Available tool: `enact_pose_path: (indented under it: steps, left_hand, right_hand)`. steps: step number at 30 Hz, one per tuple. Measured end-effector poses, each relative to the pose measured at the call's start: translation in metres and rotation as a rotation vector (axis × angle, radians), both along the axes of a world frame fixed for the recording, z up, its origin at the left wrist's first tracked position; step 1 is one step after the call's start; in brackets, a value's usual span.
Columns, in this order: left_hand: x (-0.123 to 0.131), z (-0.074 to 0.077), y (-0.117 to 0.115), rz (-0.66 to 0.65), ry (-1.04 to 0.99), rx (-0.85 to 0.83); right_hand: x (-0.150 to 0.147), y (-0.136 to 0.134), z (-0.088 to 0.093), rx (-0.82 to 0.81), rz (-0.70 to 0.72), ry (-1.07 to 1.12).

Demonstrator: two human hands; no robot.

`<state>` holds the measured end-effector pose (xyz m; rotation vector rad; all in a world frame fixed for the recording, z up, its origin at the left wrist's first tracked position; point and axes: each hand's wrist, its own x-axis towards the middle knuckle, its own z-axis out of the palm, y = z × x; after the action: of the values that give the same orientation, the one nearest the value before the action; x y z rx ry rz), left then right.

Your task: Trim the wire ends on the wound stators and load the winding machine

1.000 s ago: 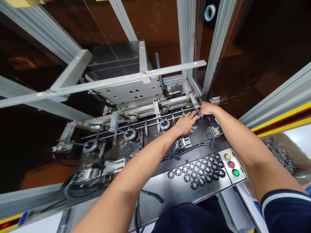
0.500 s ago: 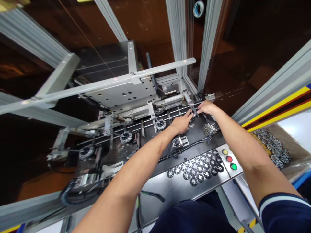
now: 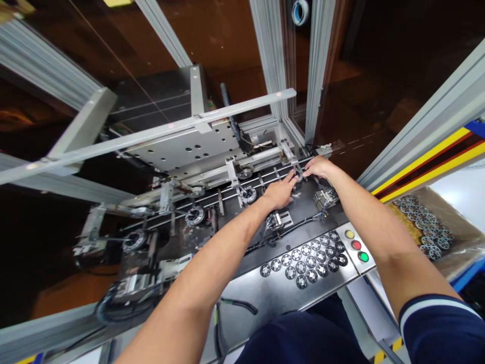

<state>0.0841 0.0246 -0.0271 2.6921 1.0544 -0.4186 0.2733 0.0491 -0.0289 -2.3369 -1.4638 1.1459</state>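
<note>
Both my arms reach deep into a machine enclosure. My left hand (image 3: 279,191) and my right hand (image 3: 317,166) meet at a small round metal part (image 3: 299,176) seated at the right end of a rail track (image 3: 212,198). Fingertips of both hands pinch or press on that part. More round parts sit along the track, one part (image 3: 248,194) just left of my left hand and another part (image 3: 194,215) further left. On the steel shelf (image 3: 265,298) in front lie several round disc parts (image 3: 308,255) in rows.
A button panel with yellow (image 3: 349,234), red (image 3: 356,244) and green (image 3: 363,257) buttons sits right of the discs. A cardboard box (image 3: 428,227) of more round parts stands at the right. Aluminium frame bars (image 3: 166,130) cross above the track. Cables (image 3: 235,303) hang at the front.
The view has shifted slightly left and down, bringing more of the cardboard box into sight. Both hands stay at the same part on the track's right end.
</note>
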Motion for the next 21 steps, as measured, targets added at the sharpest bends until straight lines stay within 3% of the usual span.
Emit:
enact_pose_path:
  steps: [10, 18, 21]
  left_hand:
    - [0.0003, -0.0005, 0.0016, -0.003, 0.018, -0.01]
    - [-0.0009, -0.0058, -0.0013, 0.002, 0.041, -0.006]
    - [0.001, -0.0057, 0.0027, 0.007, 0.03, -0.029]
  right_hand:
    - [-0.0027, 0.0008, 0.0025, -0.028, 0.038, -0.009]
    - [-0.0079, 0.0048, 0.0011, 0.051, 0.082, -0.061]
    - [-0.0103, 0.0069, 0.01, 0.101, 0.084, -0.104]
